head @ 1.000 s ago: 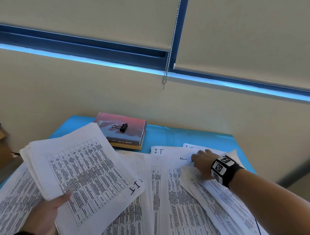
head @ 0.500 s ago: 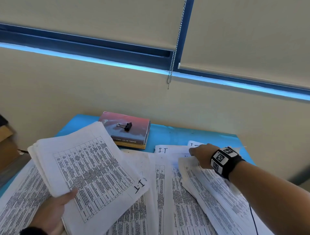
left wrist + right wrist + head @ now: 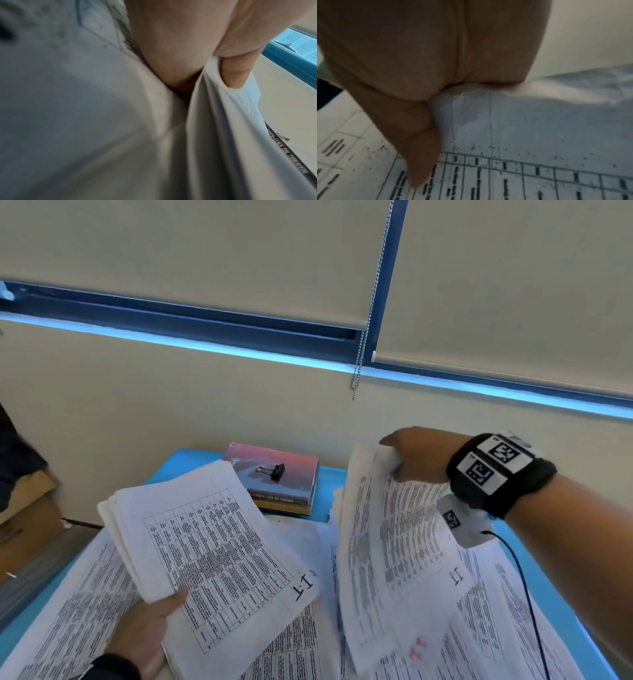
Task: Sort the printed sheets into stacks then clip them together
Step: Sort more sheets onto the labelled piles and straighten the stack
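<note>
My left hand [image 3: 147, 626] grips a thick stack of printed sheets [image 3: 209, 556] marked "I.T", held above the table at the left; the left wrist view shows my fingers [image 3: 233, 75] curled round its edge. My right hand [image 3: 416, 455] grips the top edge of a second bundle of sheets [image 3: 394, 553], lifted so it hangs steeply over the table's right side. In the right wrist view my thumb [image 3: 419, 155] presses on its printed grid. More loose sheets [image 3: 301, 645] cover the blue table [image 3: 330, 484]. A black binder clip [image 3: 274, 470] lies on a book at the back.
A red-covered book [image 3: 274, 470] on top of another lies at the table's far edge, by the beige wall. A blind's bead chain [image 3: 368, 313] hangs above it. A cardboard box [image 3: 24, 518] stands left of the table. A black cable [image 3: 524, 594] trails from my right wrist.
My right hand, which lay on the sheets at the table's far right, has gripped a bundle and raised it off the table. My left hand still holds its stack.
</note>
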